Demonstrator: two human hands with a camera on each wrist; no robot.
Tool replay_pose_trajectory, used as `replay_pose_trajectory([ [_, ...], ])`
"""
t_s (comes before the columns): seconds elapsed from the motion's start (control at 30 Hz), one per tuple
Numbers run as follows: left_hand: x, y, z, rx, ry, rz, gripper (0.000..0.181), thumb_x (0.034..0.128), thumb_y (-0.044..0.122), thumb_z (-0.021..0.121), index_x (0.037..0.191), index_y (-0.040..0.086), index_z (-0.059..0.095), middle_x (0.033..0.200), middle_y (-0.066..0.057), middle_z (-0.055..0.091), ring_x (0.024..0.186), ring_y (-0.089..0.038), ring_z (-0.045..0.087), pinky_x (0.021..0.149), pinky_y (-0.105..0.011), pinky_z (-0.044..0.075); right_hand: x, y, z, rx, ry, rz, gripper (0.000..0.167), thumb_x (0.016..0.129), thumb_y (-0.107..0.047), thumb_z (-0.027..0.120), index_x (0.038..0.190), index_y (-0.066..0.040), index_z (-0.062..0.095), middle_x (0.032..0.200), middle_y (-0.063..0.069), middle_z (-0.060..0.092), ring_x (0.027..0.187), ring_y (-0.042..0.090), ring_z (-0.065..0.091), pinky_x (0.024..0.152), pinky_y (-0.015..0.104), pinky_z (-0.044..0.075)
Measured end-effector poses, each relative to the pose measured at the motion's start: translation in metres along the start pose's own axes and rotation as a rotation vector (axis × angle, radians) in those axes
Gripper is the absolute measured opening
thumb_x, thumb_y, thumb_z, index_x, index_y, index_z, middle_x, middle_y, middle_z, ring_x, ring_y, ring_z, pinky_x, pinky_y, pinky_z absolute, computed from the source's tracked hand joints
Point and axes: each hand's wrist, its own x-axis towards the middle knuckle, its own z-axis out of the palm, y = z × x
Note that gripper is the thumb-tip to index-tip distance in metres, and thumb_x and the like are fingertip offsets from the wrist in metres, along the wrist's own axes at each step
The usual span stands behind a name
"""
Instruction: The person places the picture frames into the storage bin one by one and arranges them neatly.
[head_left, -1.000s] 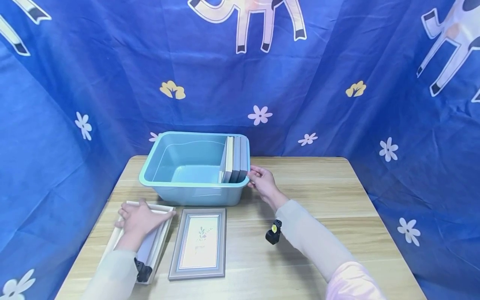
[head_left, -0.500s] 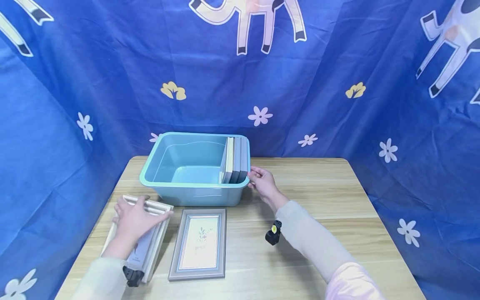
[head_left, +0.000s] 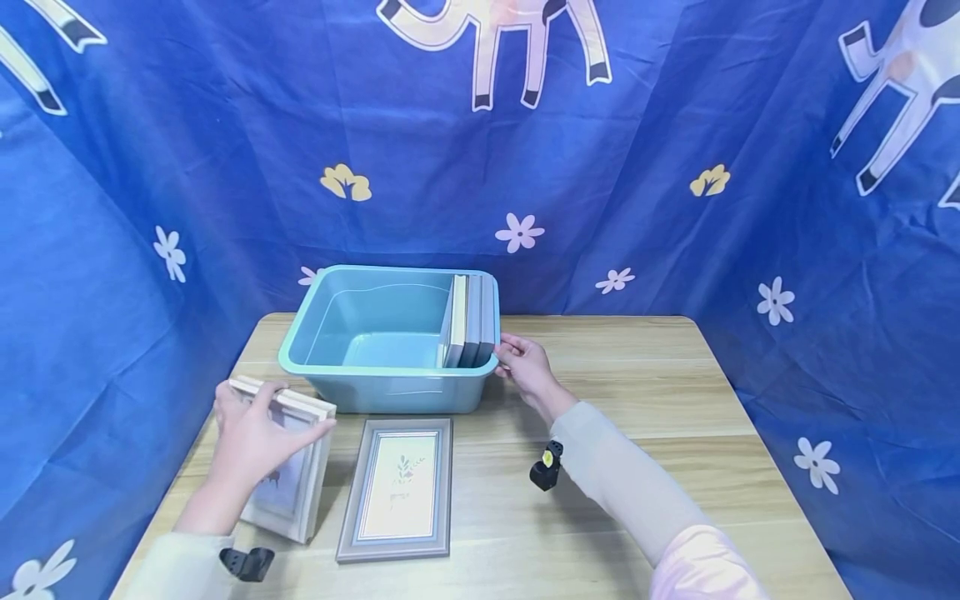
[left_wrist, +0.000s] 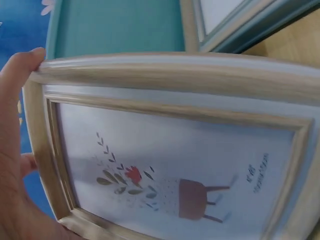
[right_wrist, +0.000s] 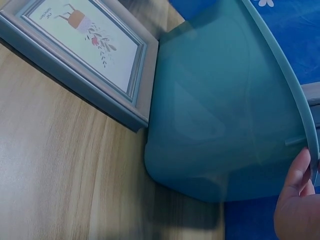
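My left hand (head_left: pixel 243 442) grips the top edge of a cream photo frame (head_left: pixel 291 487), which leans steeply upright at the table's left. In the left wrist view the frame (left_wrist: pixel 200 117) shows a printed plant picture behind its front, with my thumb and fingers (left_wrist: pixel 31 59) at one end. My right hand (head_left: pixel 525 367) pinches the rim of a light blue plastic basin (head_left: pixel 397 390) at its right side; the right wrist view shows the fingers at that rim (right_wrist: pixel 305 115). Several frame-like flat items (head_left: pixel 471 321) stand on edge inside the basin, against its right wall.
A grey photo frame (head_left: pixel 444 492) with a plant picture lies flat on the wooden table (head_left: pixel 600 433), in front of the basin. Blue patterned cloth (head_left: pixel 585 183) hangs behind the table and along both sides.
My left hand has lifted the far end of the cream photo frame, tilting it from lying low to steeply upright. The right hand stays at the basin's rim.
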Motion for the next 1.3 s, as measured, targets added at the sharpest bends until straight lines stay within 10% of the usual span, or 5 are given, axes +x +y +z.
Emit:
replay_pose_trajectory([
  [0.43, 0.013, -0.001, -0.031, -0.138, 0.174, 0.234, 0.083, 0.0454, 0.024, 0.096, 0.117, 0.007, 0.057, 0.143, -0.025, 0.016, 0.121, -0.055, 0.026, 0.089, -0.073, 0.030, -0.001, -0.002, 0.002, 0.015, 0.017, -0.007, 0.039, 0.094, 0.004, 0.055, 0.132, 0.011, 0.048, 0.090, 0.005, 0.056, 0.066, 0.005, 0.052, 0.053, 0.014, 0.049],
  [0.67, 0.028, -0.005, -0.055, -0.199, 0.251, 0.449, 0.090, 0.0339, 0.015, 0.093, 0.116, 0.001, 0.059, 0.136, -0.028, 0.026, 0.116, -0.043, 0.033, 0.101, -0.054, 0.030, 0.000, -0.002, 0.003, 0.042, 0.025, 0.005, 0.040, 0.093, 0.005, 0.056, 0.132, 0.010, 0.049, 0.088, 0.005, 0.055, 0.065, 0.006, 0.053, 0.052, 0.014, 0.048],
  [1.13, 0.067, -0.002, -0.108, -0.130, 0.184, 0.527, 0.093, 0.0343, 0.007, 0.092, 0.121, 0.004, 0.058, 0.138, -0.021, 0.028, 0.115, -0.041, 0.032, 0.089, -0.064, 0.029, 0.001, 0.000, 0.004, 0.041, 0.029, -0.004, 0.039, 0.092, 0.006, 0.057, 0.130, 0.011, 0.050, 0.086, 0.004, 0.055, 0.066, 0.006, 0.055, 0.053, 0.014, 0.049],
  [1.3, 0.080, 0.001, -0.120, -0.128, 0.205, 0.579, 0.094, 0.0340, 0.011, 0.092, 0.121, 0.003, 0.058, 0.139, -0.022, 0.030, 0.116, -0.035, 0.033, 0.101, -0.043, 0.030, 0.001, 0.000, 0.003, 0.039, 0.031, 0.003, 0.039, 0.092, 0.005, 0.057, 0.131, 0.009, 0.050, 0.087, 0.004, 0.055, 0.068, 0.007, 0.055, 0.054, 0.014, 0.050],
])
